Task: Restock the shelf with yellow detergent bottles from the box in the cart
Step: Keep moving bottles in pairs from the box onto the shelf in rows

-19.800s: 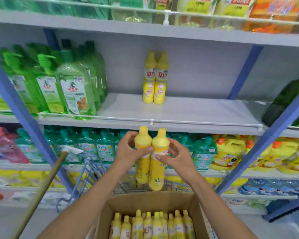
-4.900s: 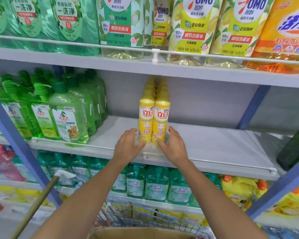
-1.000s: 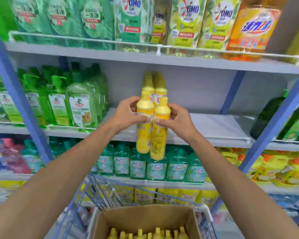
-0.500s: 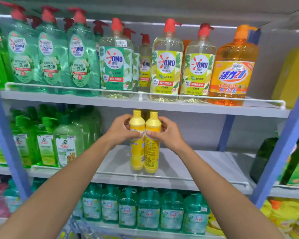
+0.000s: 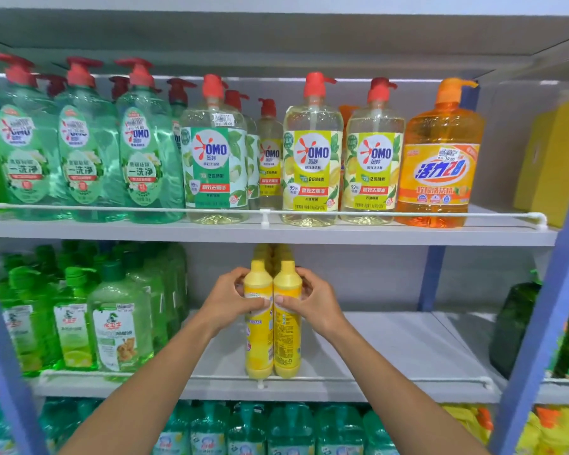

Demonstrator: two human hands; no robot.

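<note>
Mid level, far L at 9 o'clock from the hands: green detergent bottles (image 5: 119, 326), upright, packed in rows. L hand (image 5: 229, 300) is clamped on the upper body of the L yellow bottle (image 5: 259, 346), fingers curled round its far side, thumb across the front. Touching it side by side is the R yellow bottle (image 5: 287, 343), also upright, with the R hand (image 5: 314, 303) wrapped on it the same way from 3 o'clock. The 2 thumb tips nearly meet at the seam btw the bottles. Bottle bases are low at the front edge of the grey shelf (image 5: 424, 343), just behind the white rail (image 5: 457, 379); can't tell if they rest on the board. At 12 o'clock behind the pair, more yellow bottles (image 5: 266, 252) run back toward the wall. Far R at 3 o'clock: dark green bottle (image 5: 513, 326) by the blue upright (image 5: 539, 323). Next level up, 12 o'clock: pump bottles (image 5: 312, 152) w/ red tops, orange bottle (image 5: 440, 159) at 1 o'clock. Below, 6 o'clock: teal bottles (image 5: 276, 428).
</note>
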